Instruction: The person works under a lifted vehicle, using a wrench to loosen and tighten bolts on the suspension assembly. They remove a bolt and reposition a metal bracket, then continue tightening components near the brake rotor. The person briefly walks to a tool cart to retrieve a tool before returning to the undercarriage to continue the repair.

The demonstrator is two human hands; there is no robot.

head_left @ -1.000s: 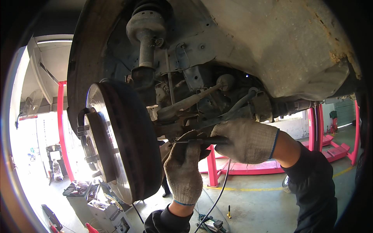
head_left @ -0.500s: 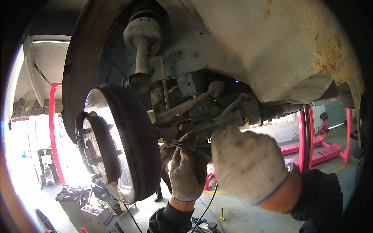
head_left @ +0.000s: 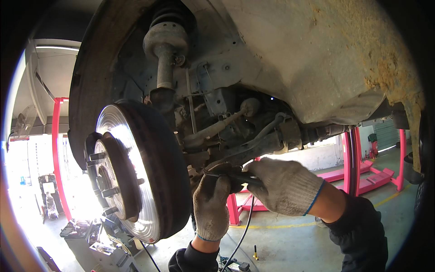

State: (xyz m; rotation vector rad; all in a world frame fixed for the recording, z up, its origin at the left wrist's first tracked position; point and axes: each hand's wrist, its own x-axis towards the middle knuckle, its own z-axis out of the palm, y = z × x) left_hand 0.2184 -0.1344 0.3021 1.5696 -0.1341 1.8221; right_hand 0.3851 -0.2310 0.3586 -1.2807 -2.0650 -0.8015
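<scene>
Under the raised car's wheel arch (head_left: 317, 59), I see both gloved hands meeting at a dark, slim tool (head_left: 235, 173) just behind the brake disc (head_left: 149, 177). My left hand (head_left: 211, 206) comes straight up from the lower edge in a grey knit glove, its fingers (head_left: 216, 181) curled round the near end of the tool. My right hand (head_left: 283, 186), in a lighter knit glove with a blue cuff line, comes in from the right and its fingers are clenched on the same tool from the other side. I take the tool for pliers, though its tip is hidden between the gloves and the metal above. It sits close beneath the lower suspension arm (head_left: 258, 145), dark and greasy, with a thin black cable (head_left: 242, 235) hanging down from the spot toward the floor.

To the left, the disc is bright and polished on its face, its hub (head_left: 111, 174) dark with studs standing out. Above stands the strut (head_left: 165, 59), grey and dusty, and a slanted rod (head_left: 217, 128) crosses behind the hands. The arch panel is pale with rust patches at the right. The disc's thick edge and the cluster of arms crowd the spot, leaving little room. Beyond, red lift posts (head_left: 349, 158) stand on the grey workshop floor (head_left: 290, 240), and a cart of tools (head_left: 90, 240) sits low left.
</scene>
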